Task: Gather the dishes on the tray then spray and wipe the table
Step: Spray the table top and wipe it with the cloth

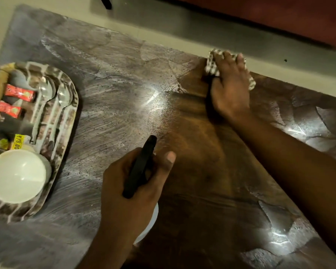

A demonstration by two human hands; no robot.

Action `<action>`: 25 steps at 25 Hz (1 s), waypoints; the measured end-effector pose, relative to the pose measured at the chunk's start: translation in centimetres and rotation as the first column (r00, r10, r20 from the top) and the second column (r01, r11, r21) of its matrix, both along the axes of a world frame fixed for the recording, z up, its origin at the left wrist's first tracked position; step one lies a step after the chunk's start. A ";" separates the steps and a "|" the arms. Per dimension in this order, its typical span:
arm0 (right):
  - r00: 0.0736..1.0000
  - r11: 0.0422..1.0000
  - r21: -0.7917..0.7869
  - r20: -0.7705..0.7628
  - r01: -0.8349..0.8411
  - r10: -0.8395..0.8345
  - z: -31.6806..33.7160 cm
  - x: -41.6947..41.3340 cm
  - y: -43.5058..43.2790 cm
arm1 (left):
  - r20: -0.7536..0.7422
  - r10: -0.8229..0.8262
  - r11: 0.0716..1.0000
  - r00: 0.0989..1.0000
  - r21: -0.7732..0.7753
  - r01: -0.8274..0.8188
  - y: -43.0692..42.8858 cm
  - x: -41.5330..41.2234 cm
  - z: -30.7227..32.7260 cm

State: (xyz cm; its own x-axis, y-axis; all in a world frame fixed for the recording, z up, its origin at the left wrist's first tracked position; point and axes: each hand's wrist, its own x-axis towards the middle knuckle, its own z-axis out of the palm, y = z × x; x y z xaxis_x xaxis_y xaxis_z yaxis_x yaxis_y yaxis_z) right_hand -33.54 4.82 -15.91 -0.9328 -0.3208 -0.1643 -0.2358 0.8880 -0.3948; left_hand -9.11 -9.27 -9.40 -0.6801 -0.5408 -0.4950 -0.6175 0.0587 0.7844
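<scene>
Dark wood worktop (pixel 202 200), streaked with wet smears. The tray (pixel 69 121) sits at nine o'clock with a white bowl (pixel 17 175), spoons (pixel 45 90) and red sachets (pixel 17 93). At six o'clock the left hand (pixel 124 200) grips the spray bottle (pixel 140 167) — at one o'clock the right hand (pixel 231 88) presses a checked cloth (pixel 209 65), fingers spread flat.

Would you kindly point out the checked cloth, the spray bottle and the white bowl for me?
checked cloth (pixel 210 64): head view, on its exposed left part.
spray bottle (pixel 139 168): head view, on the black spray head.
white bowl (pixel 17 175): head view, on the inside of its hollow.
</scene>
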 end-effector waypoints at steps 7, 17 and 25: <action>0.271 0.270 0.028 0.042 -0.962 0.962 -0.4 9.8 -4.0 | -0.123 -0.072 0.997 0.990 0.011 0.073 -2.4 2.5 3.6; 0.990 0.989 0.045 0.024 -0.141 0.140 0.9 3.8 -10.7 | -0.141 -0.061 0.996 0.988 0.057 0.070 -6.0 4.0 2.8; 0.596 0.582 0.156 0.056 -0.798 0.801 -0.2 4.7 -9.9 | -0.103 -0.097 0.995 0.990 -0.032 0.094 -8.9 3.9 2.6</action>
